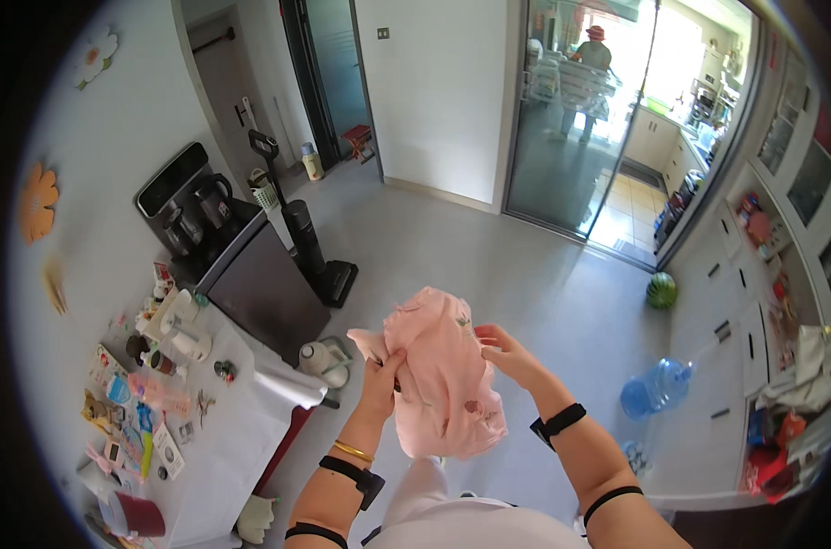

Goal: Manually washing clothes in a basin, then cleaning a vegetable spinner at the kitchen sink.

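Observation:
A bunched pink cloth (447, 384) with a few small leaf and flower motifs hangs in front of me, above the floor; its folds hide whether it is a garment. My left hand (381, 373) grips its left edge, thumb on top and the other fingers partly behind the fabric. At the upper right edge, my right hand (505, 352) holds the cloth with bent fingers, their tips partly hidden by it. A gold bangle (353, 451) and black straps are on my left arm; black straps (559, 421) are also on my right.
To my left stand a cluttered table (223, 435), a dark cabinet with a water dispenser (200, 206) and an upright floor cleaner (315, 256). A blue water jug (656, 389) and a watermelon (661, 290) sit near the right-hand cabinets. Beyond the glass door (566, 183) stands another person.

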A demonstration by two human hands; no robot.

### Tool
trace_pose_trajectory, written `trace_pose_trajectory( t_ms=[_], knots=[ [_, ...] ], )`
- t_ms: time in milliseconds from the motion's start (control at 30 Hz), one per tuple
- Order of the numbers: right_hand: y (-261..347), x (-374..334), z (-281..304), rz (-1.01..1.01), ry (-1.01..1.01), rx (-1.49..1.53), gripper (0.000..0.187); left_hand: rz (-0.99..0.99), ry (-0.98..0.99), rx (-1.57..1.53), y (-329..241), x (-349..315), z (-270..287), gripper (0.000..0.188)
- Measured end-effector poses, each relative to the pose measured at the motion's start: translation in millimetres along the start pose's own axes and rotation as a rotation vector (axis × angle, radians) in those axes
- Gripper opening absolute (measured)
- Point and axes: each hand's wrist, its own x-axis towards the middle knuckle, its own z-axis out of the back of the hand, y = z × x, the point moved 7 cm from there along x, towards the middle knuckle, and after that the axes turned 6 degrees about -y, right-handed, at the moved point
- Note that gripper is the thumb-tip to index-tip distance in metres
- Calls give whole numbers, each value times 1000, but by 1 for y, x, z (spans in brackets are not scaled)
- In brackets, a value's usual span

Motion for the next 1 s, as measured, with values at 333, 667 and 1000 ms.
trace_pose_trajectory(
  t_ms=[333,667,1000],
  knots=[
    [11,267,52,-74,-24,463,64,-55,41,-227,-84,294,-77,27],
    [64,582,51,147,115,-84,64,-57,39,-308,-184,572,-126,40],
    [46,902,69,-457,-157,603,12,-87,-113,-39,-272,787,-68,46]
  ],
)
